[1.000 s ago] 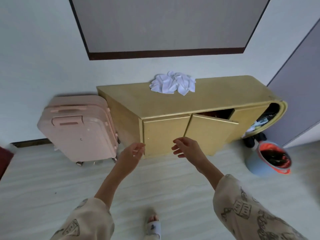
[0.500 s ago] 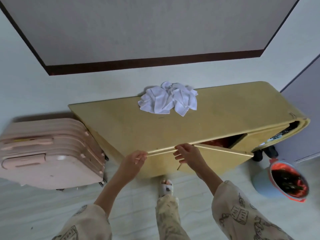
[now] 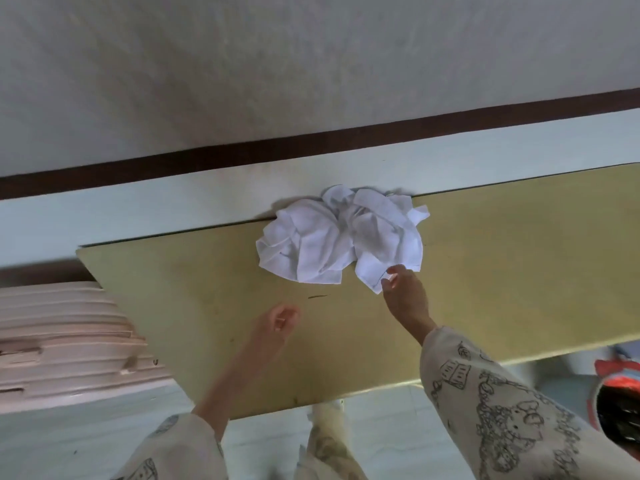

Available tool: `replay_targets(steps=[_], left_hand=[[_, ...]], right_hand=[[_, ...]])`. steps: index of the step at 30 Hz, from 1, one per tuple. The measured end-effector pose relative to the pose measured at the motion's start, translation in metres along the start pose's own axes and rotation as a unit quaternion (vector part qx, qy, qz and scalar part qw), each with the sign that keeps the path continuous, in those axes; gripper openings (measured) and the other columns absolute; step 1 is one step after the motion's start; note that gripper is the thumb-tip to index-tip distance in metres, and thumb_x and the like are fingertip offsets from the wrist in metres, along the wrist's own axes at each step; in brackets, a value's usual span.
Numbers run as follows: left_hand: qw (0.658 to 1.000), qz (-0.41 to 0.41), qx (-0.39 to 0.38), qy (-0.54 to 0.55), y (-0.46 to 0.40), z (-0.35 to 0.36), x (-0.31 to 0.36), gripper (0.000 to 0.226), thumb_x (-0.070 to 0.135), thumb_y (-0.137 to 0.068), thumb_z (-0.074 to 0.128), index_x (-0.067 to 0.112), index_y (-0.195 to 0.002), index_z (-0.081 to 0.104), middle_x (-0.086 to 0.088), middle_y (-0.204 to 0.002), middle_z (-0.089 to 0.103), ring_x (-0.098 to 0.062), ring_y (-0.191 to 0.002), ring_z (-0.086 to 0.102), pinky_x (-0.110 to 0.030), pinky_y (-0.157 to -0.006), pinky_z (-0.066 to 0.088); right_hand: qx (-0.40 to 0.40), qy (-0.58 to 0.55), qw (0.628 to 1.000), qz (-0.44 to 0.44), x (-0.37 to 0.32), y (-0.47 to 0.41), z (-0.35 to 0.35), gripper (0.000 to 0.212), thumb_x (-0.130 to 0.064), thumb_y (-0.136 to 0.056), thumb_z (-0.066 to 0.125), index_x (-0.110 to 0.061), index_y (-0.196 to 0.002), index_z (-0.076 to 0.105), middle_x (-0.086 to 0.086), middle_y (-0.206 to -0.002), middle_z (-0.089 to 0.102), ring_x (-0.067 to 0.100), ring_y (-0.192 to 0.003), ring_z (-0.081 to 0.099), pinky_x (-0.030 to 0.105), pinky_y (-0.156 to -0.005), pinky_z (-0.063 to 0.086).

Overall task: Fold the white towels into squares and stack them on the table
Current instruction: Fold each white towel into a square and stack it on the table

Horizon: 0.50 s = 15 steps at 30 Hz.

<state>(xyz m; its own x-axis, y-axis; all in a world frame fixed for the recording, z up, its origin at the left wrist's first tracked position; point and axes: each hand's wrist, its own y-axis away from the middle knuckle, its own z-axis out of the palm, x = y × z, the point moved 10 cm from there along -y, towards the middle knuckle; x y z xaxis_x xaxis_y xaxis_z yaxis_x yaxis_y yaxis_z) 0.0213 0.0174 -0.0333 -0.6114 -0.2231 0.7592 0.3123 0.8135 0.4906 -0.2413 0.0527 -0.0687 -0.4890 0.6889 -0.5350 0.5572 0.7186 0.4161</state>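
A crumpled heap of white towels [image 3: 341, 237] lies at the back edge of the yellow cabinet top [image 3: 502, 271], against the wall. My right hand [image 3: 403, 296] reaches to the heap's near right corner, and its thumb and fingertips pinch the edge of a towel there. My left hand [image 3: 277, 327] hovers over the cabinet top, in front and to the left of the heap, with its fingers loosely curled and nothing in it. No folded towel is in view.
A pink suitcase [image 3: 62, 344] stands on the floor against the cabinet's left end. A bucket with a red rim [image 3: 616, 393] sits on the floor at the right edge. The wall runs right behind the cabinet. My leg [image 3: 325, 441] is below the front edge.
I have stepped up to the cabinet, so its top fills the view. Both hands rose from the cabinet's front edge over the top, and my right hand took hold of a towel's edge.
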Motion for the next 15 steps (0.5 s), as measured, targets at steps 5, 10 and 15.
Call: replay_targets(steps=[5,10,15], left_hand=[[0.999,-0.037,0.006,0.023,-0.032,-0.009,-0.008,0.011,0.006,-0.092,0.051,0.012,-0.098,0.058,-0.001,-0.093,0.061,-0.015,-0.084,0.056,-0.016,-0.072,0.043],[0.999,-0.040,0.004,0.013,-0.047,-0.016,-0.010,0.012,0.007,-0.092,0.052,0.016,-0.093,0.059,0.000,-0.091,0.062,-0.018,-0.086,0.056,-0.025,-0.075,0.044],[0.999,-0.012,-0.032,0.012,-0.060,-0.011,0.012,0.012,0.012,-0.093,0.051,0.017,-0.099,0.060,0.004,-0.090,0.061,-0.010,-0.082,0.057,-0.019,-0.073,0.044]], right_hand=[[0.058,0.035,0.998,0.010,-0.006,-0.050,-0.011,0.039,-0.032,-0.090,0.055,-0.009,-0.122,0.050,0.014,-0.116,0.055,0.033,-0.106,0.053,0.044,-0.088,0.044],[0.057,0.090,0.994,-0.012,-0.025,-0.077,-0.006,0.028,-0.029,-0.093,0.049,-0.010,-0.109,0.062,0.014,-0.112,0.055,0.032,-0.106,0.050,0.042,-0.091,0.038],[0.072,0.094,0.993,-0.021,-0.030,-0.072,-0.015,0.024,-0.024,-0.094,0.049,-0.008,-0.105,0.062,0.012,-0.112,0.059,0.031,-0.105,0.052,0.042,-0.089,0.039]])
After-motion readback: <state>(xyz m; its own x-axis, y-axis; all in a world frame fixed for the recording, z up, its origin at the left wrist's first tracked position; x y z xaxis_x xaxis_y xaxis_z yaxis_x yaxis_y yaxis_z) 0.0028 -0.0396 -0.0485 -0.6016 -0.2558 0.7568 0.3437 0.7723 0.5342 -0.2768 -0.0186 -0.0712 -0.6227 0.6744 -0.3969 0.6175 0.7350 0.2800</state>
